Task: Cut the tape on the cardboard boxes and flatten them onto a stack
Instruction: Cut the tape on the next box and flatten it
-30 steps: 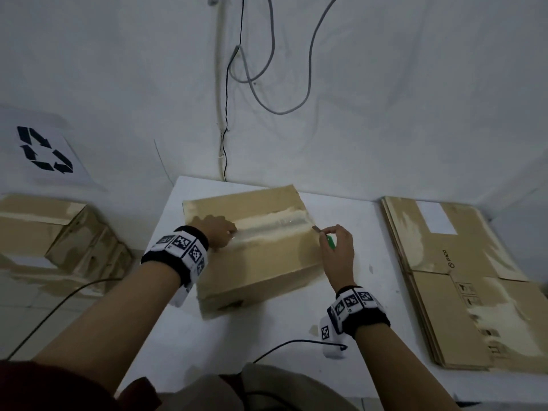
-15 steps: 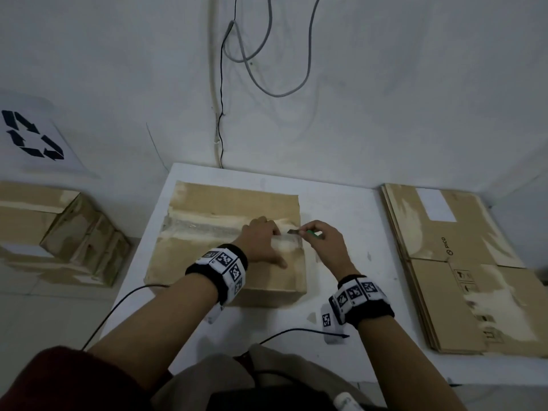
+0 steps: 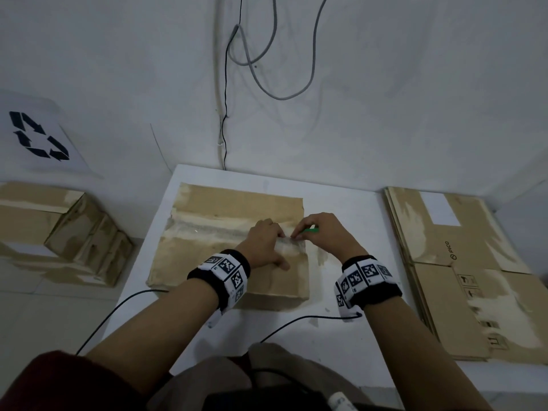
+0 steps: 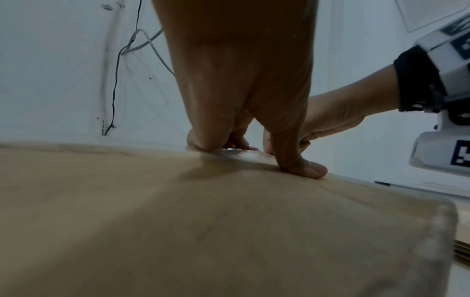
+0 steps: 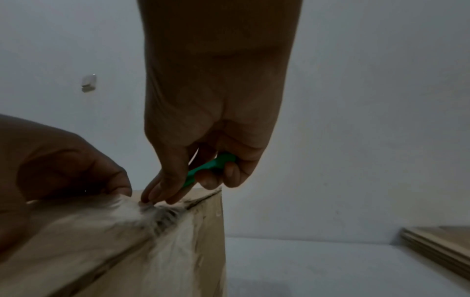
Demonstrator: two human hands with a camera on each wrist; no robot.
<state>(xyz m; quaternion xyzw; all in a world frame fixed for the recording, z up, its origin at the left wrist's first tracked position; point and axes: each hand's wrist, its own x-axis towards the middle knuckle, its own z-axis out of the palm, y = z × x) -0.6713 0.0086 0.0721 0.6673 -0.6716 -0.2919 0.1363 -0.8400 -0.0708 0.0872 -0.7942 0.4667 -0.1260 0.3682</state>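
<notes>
A brown cardboard box (image 3: pixel 225 262) lies on the white table (image 3: pixel 350 209), with a strip of clear tape (image 3: pixel 213 229) along its top seam. My left hand (image 3: pixel 274 234) presses on the box top near the tape's right end, thumb (image 4: pixel 305 168) spread flat on the cardboard (image 4: pixel 203 221). My right hand (image 3: pixel 299 236) grips a green-handled cutter (image 3: pixel 310 229) just right of the left hand. In the right wrist view the cutter (image 5: pixel 208 168) slants down, and my fingertips (image 5: pixel 152 197) touch the wrinkled tape at the box's (image 5: pixel 178 251) right edge. The blade tip is hidden.
A stack of flattened cardboard (image 3: pixel 462 268) lies at the table's right side. Taped boxes (image 3: pixel 68 235) sit on the floor to the left, below a recycling sign (image 3: pixel 38 134). Cables (image 3: pixel 225 114) hang on the wall behind. Wrist cables (image 3: pixel 296 318) trail over the table's near edge.
My left hand has moved from the box's left part to the tape's right end. The box has turned squarer to me. My right hand has brought the cutter onto the tape.
</notes>
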